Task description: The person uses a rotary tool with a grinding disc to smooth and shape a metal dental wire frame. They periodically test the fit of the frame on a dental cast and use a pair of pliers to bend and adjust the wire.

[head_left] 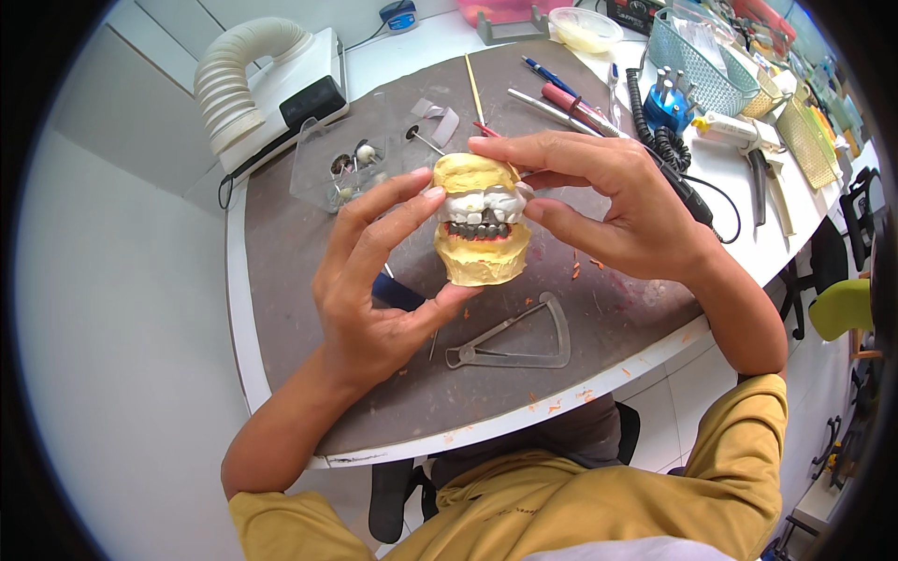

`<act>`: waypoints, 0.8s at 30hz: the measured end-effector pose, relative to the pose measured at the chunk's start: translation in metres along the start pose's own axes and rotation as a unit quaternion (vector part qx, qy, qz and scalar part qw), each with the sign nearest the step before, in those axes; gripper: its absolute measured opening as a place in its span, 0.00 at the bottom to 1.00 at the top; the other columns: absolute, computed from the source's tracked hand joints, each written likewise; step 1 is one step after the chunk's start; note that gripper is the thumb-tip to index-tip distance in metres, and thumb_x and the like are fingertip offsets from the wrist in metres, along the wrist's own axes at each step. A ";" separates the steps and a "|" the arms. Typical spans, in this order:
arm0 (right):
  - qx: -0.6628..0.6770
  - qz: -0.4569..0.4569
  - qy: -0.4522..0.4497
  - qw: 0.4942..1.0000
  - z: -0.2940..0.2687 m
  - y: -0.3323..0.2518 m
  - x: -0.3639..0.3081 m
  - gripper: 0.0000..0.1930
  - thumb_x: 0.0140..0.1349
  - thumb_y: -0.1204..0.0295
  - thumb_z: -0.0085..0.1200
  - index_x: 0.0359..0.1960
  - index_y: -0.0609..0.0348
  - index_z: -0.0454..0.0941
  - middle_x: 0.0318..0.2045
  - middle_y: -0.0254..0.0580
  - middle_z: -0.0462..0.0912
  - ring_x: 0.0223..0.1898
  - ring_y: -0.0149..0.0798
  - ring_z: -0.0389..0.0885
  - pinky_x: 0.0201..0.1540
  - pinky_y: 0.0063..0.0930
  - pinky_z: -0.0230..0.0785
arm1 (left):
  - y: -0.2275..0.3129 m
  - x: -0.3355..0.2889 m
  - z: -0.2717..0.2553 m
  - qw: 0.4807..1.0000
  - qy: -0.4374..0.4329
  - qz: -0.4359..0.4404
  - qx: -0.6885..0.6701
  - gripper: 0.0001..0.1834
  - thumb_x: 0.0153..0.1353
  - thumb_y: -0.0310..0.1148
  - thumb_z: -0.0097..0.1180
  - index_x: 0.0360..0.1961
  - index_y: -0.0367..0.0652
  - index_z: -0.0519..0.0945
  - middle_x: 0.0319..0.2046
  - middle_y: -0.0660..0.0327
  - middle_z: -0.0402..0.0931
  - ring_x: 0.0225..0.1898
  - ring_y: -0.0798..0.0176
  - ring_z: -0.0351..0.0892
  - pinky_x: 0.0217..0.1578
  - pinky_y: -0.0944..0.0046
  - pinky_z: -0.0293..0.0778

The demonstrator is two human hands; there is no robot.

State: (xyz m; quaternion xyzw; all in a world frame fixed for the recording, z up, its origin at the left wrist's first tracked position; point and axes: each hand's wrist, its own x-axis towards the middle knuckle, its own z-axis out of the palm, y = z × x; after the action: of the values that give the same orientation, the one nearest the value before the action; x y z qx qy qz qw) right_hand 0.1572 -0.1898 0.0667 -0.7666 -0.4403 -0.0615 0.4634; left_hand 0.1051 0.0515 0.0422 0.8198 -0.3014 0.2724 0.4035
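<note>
A plaster dental model (483, 251) is held up over the grey bench mat, its teeth facing me. Its base and top are yellow plaster, the upper teeth are white, and the lower row is dark metal edged with red. My left hand (374, 271) grips its left side, thumb under the base and fingertips near the upper part. My right hand (608, 201) pinches the upper right side between thumb and fingers. Below the model, a metal caliper gauge (519, 338) lies on the mat. A dark blue-handled tool (398, 293) is partly hidden behind my left hand.
A clear box (348, 159) of polishing burs sits at the left, by a white suction unit (281, 103) with a ribbed hose. Pens, a pink handpiece (571, 105), a blue bur stand (669, 103), a dispensing gun (748, 140) and baskets (703, 65) crowd the right back. Orange shavings dot the mat.
</note>
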 end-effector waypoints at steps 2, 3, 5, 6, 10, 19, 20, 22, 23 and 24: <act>-0.026 -0.009 -0.022 0.999 -0.003 -0.002 0.001 0.24 0.59 0.82 0.52 0.60 0.61 0.72 0.56 0.49 0.78 0.53 0.40 0.80 0.56 0.32 0.73 | 0.000 0.000 0.001 1.000 -0.008 -0.013 -0.026 0.35 0.40 0.28 0.74 0.54 0.37 0.76 0.56 0.48 0.73 0.54 0.52 0.76 0.54 0.58 0.74; -0.023 -0.016 -0.018 0.999 -0.003 -0.001 0.001 0.24 0.59 0.81 0.52 0.60 0.61 0.72 0.54 0.49 0.78 0.51 0.41 0.80 0.54 0.32 0.74 | -0.001 0.000 0.001 0.999 -0.009 -0.013 -0.038 0.36 0.40 0.28 0.74 0.55 0.37 0.76 0.56 0.48 0.73 0.55 0.52 0.76 0.54 0.57 0.74; -0.020 -0.025 -0.010 0.999 -0.002 0.001 0.000 0.25 0.58 0.80 0.54 0.60 0.59 0.73 0.52 0.50 0.80 0.48 0.42 0.82 0.52 0.31 0.75 | -0.004 -0.001 0.004 0.998 -0.012 -0.013 -0.064 0.36 0.40 0.27 0.73 0.56 0.36 0.75 0.57 0.47 0.72 0.56 0.50 0.75 0.56 0.56 0.73; -0.033 -0.022 -0.011 0.999 -0.002 0.001 0.000 0.26 0.57 0.78 0.56 0.60 0.59 0.72 0.51 0.50 0.80 0.48 0.42 0.81 0.52 0.32 0.75 | -0.005 -0.001 0.005 0.998 -0.010 -0.013 -0.065 0.36 0.41 0.27 0.73 0.56 0.36 0.75 0.57 0.47 0.72 0.56 0.50 0.76 0.55 0.56 0.73; -0.072 -0.020 -0.019 0.997 -0.002 -0.006 -0.002 0.35 0.50 0.71 0.67 0.63 0.58 0.69 0.51 0.49 0.79 0.48 0.45 0.80 0.51 0.34 0.74 | -0.004 -0.001 0.003 0.999 -0.012 -0.008 -0.036 0.36 0.41 0.28 0.72 0.55 0.36 0.75 0.56 0.47 0.73 0.55 0.51 0.76 0.55 0.57 0.73; -0.101 -0.010 0.020 0.995 0.018 -0.007 -0.008 0.45 0.39 0.73 0.71 0.63 0.61 0.63 0.56 0.53 0.73 0.54 0.50 0.76 0.55 0.36 0.71 | -0.007 0.001 0.005 1.000 0.001 0.013 -0.022 0.38 0.40 0.33 0.76 0.55 0.37 0.76 0.55 0.49 0.74 0.54 0.51 0.76 0.54 0.58 0.73; -0.088 0.000 0.019 0.996 0.018 -0.009 -0.008 0.44 0.39 0.74 0.70 0.63 0.62 0.63 0.56 0.53 0.73 0.55 0.51 0.76 0.56 0.36 0.71 | -0.007 0.001 0.005 1.000 0.004 0.012 -0.025 0.38 0.40 0.34 0.76 0.55 0.37 0.76 0.55 0.49 0.74 0.54 0.52 0.76 0.54 0.58 0.73; -0.091 0.001 0.009 0.996 0.016 -0.011 -0.008 0.43 0.39 0.76 0.68 0.63 0.62 0.63 0.56 0.53 0.73 0.55 0.51 0.75 0.57 0.36 0.70 | -0.003 0.001 0.007 0.998 0.012 -0.006 -0.054 0.40 0.39 0.36 0.77 0.56 0.37 0.75 0.55 0.48 0.73 0.54 0.51 0.76 0.54 0.58 0.73; -0.093 0.003 0.004 0.996 0.015 -0.011 -0.008 0.43 0.39 0.77 0.67 0.63 0.63 0.63 0.56 0.54 0.73 0.56 0.51 0.75 0.57 0.36 0.70 | -0.002 0.002 0.007 0.997 0.017 -0.015 -0.069 0.41 0.39 0.37 0.77 0.57 0.37 0.75 0.56 0.48 0.73 0.54 0.51 0.76 0.54 0.58 0.74; -0.093 0.000 0.002 0.996 0.015 -0.011 -0.007 0.43 0.40 0.77 0.67 0.63 0.63 0.63 0.56 0.54 0.73 0.56 0.51 0.75 0.58 0.36 0.69 | -0.002 0.002 0.005 0.998 0.005 -0.012 -0.063 0.41 0.39 0.37 0.77 0.57 0.37 0.74 0.56 0.48 0.73 0.54 0.51 0.76 0.54 0.58 0.74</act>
State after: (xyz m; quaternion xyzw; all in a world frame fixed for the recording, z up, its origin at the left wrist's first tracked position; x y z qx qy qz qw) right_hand 0.1396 -0.1807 0.0619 -0.8064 -0.4319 -0.1035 0.3905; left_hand 0.1091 0.0474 0.0402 0.7949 -0.3059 0.2525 0.4591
